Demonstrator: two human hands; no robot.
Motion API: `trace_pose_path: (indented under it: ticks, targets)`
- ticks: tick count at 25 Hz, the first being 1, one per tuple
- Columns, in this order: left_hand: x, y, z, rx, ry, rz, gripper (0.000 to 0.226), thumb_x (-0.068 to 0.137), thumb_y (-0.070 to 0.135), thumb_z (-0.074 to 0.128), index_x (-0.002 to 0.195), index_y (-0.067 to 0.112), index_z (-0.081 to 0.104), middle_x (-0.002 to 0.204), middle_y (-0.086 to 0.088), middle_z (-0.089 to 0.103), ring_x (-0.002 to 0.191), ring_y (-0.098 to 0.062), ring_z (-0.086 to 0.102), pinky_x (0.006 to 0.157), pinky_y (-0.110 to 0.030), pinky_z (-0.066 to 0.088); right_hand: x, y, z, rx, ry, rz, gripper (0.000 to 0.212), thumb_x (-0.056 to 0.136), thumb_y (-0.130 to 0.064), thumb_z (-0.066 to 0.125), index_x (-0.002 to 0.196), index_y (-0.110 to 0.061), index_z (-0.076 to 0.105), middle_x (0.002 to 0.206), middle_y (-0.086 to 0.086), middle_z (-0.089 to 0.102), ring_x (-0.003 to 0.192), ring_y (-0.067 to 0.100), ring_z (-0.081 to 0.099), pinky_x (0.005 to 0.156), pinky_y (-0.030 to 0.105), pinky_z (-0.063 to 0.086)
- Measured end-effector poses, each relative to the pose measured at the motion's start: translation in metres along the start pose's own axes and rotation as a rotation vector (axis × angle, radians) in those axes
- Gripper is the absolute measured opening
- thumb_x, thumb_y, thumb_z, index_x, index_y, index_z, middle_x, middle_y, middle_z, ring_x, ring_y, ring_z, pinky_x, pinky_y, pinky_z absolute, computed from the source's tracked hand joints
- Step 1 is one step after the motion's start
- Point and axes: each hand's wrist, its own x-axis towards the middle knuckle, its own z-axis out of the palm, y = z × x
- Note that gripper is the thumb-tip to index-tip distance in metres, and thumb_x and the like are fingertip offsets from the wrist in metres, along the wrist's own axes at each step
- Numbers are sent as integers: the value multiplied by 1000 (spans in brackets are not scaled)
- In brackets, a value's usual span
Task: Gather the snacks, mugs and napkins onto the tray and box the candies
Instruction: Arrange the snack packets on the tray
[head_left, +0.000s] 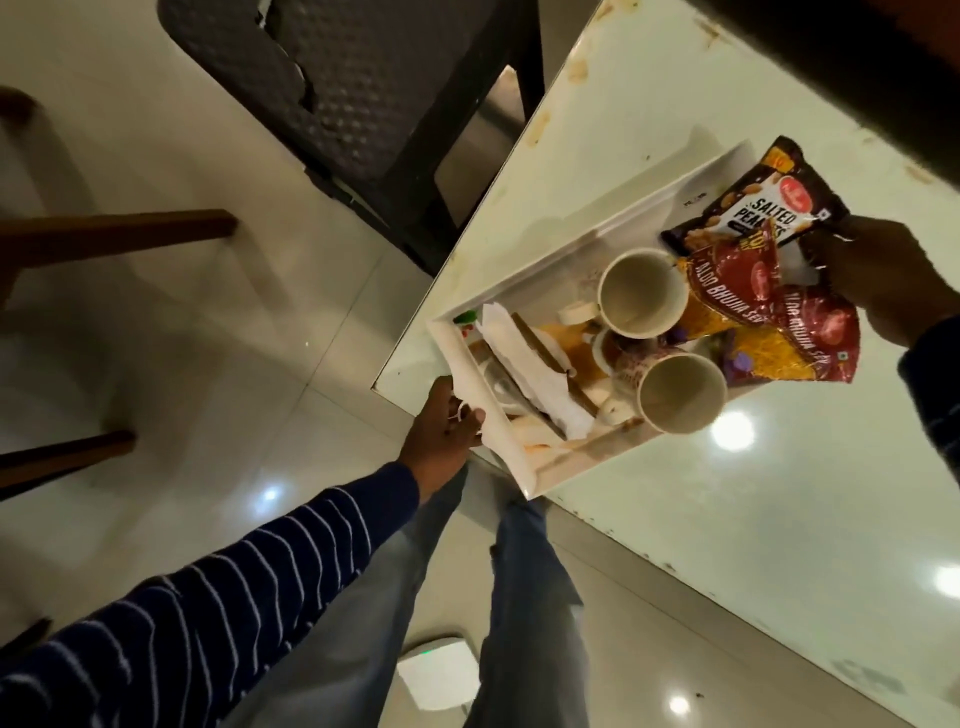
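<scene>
The gathering looks mostly done: the white tray (470, 364) sits at the near left corner of the glass table (727, 545) and already carries two empty mugs (643, 293), one toward the far side and one nearer, with a crumpled white napkin (530, 371) lying to their left. The last snacks appear to be on their way, since three packets hang over the tray's right part: a dark salted peanuts packet (758, 200) farthest, and two red bhujia packets (748, 283) below it. Whether the candies are boxed cannot be told; small coloured bits lie in the tray's far left corner and beside the nearer mug, but no box is clearly visible. So setting the packets down, and perhaps the candy step, likely remain. The left hand (441, 434), at the end of an outstretched striped sleeve, curls its fingers over the tray's near left rim. The right hand (883, 283), at the right edge, pinches the packets together by their ends, fingers closed on them.
</scene>
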Motion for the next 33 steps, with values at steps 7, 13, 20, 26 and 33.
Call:
trace_pose_path:
  ticks: [7,13,20,26,33]
  targets:
    - [-1,17,-2,-6,47,72,33,100,6,55,131,10,45,123,-19,62,113,-33,64,90,-51,58,3,11,-8,52,-4,-2,31,100,-16,55,127,-5,66,126,26,64,108,41,64,97,58,50]
    - [8,60,28,211,86,238,28,102,6,52,130,5,50,122,-23,63,112,-39,63,90,-58,55,-44,79,-60,283,30,38,29,100,-10,55,124,0,66,125,28,64,106,37,63,99,55,48]
    - [39,115,122,540,6,336,45,100,19,58,144,16,49,126,-12,62,112,-30,60,99,-48,51,-125,227,-119,572,193,227,29,102,-19,54,126,-9,66,100,8,68,76,19,63,61,29,46]
    - [56,149,196,710,-21,470,39,99,14,57,138,15,56,124,-7,64,112,-27,59,103,-41,48,-162,299,-118,794,297,347,32,102,-18,52,130,-7,62,107,12,67,84,23,62,70,34,48]
    - [66,142,229,720,41,475,38,97,15,57,135,16,58,117,1,63,111,-23,60,98,-33,49,-161,315,-124,867,325,325,26,101,-15,52,124,-11,66,97,6,68,82,21,62,70,32,49]
